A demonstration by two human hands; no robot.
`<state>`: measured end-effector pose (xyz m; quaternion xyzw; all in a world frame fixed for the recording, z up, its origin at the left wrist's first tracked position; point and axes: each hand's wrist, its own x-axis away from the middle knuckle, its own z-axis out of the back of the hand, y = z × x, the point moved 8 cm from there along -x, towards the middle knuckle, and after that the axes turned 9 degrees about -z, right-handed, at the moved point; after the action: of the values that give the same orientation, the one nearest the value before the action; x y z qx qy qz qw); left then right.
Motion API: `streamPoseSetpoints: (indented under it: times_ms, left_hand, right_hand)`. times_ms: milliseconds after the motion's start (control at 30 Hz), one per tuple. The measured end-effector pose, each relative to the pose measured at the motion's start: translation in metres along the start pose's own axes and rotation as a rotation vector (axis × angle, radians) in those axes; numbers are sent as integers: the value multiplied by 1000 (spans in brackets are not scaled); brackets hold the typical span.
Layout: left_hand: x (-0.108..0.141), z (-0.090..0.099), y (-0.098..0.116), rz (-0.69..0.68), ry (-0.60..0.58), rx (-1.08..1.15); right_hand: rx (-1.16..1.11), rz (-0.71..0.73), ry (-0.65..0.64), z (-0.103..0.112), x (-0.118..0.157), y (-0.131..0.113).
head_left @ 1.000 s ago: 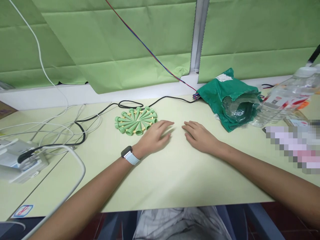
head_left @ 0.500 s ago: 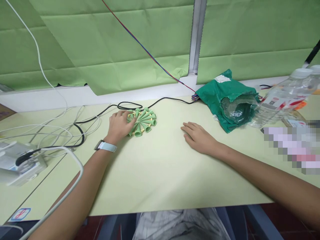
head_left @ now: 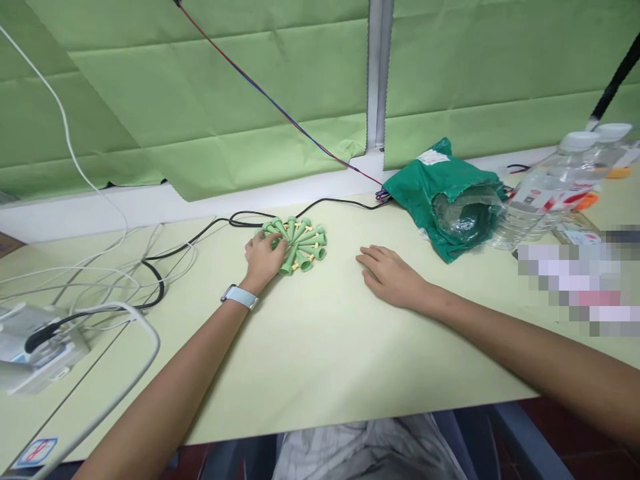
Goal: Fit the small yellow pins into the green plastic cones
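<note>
A round green object (head_left: 311,248), made of cone-shaped pieces laid out like spokes with small yellow bits between them, lies on the pale table (head_left: 320,360). My left hand (head_left: 266,257), with a light blue watch band on its wrist, rests over the left side of this object. Its fingertips bend down onto the cones and part of them is hidden; whether they grip a cone is unclear. To the right, my right hand (head_left: 393,275) lies palm down on the table with its fingers stretched out, touching only the tabletop.
Behind my right hand sits a torn green bag (head_left: 425,187) with clear plastic inside. Clear bottles (head_left: 545,190) stand at the right, near a blurred pinkish item (head_left: 555,273). White and black cables and a white power strip (head_left: 45,347) occupy the left.
My left hand has shifted right and sits further over the green object, which appears slightly further right. My right hand stays flat in about the same place. The camera view has turned slightly.
</note>
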<state>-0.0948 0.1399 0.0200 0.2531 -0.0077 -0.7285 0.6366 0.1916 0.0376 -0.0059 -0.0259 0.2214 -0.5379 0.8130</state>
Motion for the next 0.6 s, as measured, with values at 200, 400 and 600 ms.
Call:
streamPoseSetpoints:
  times_ms: [200,400,600]
  left_hand:
    - [-8,-26,48,91,82,77]
    - [-31,-47,85,-18,154,70]
    - [-53,-61,105,-57,190,49]
  right_hand:
    - [-9,-31,-12,0,-1,0]
    - [-27,-36,-12,0,-1,1]
    - [-45,-31,15,-1,-2,2]
